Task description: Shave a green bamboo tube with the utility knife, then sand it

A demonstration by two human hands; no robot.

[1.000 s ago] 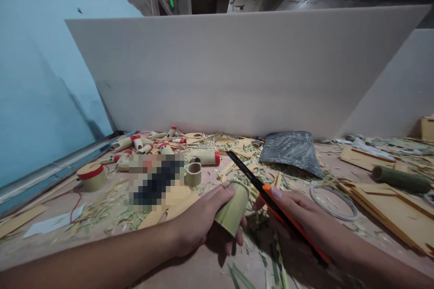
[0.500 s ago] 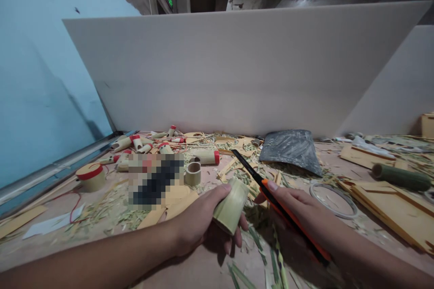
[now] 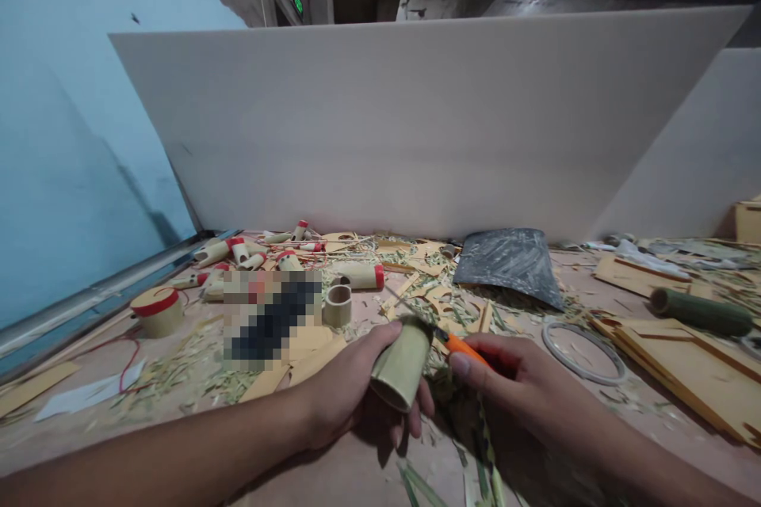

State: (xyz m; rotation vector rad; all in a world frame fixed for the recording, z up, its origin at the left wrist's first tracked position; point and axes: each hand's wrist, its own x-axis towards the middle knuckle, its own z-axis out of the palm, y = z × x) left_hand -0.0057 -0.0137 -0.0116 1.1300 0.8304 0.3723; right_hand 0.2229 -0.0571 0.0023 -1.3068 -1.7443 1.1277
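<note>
A short pale-green bamboo tube [image 3: 403, 364] is gripped in my left hand [image 3: 357, 376], thumb on top and fingertips curled beneath it. The tube tilts, with one open end facing down toward me. My right hand [image 3: 511, 380] is closed around the orange handle of a utility knife [image 3: 467, 347]. Its dark blade reaches left across the tube's far end; whether it touches the rim I cannot tell. Behind the tube, a small bamboo ring [image 3: 338, 306] stands upright, and a red-ended bamboo tube [image 3: 360, 277] lies on its side.
Bamboo shavings [image 3: 178, 364] litter the tabletop. Grey sandpaper [image 3: 508, 265] lies at the back, beside a white tape roll [image 3: 583, 352]. Wooden boards [image 3: 683, 372] and a green bamboo piece [image 3: 701, 311] are on the right. A red-topped bamboo drum [image 3: 158, 312] stands left. A white panel [image 3: 416, 127] rises behind.
The knife has turned from pointing away at a slant to lying across the tube's far end. My right hand has rotated with it. The tube has tilted slightly, showing its near opening.
</note>
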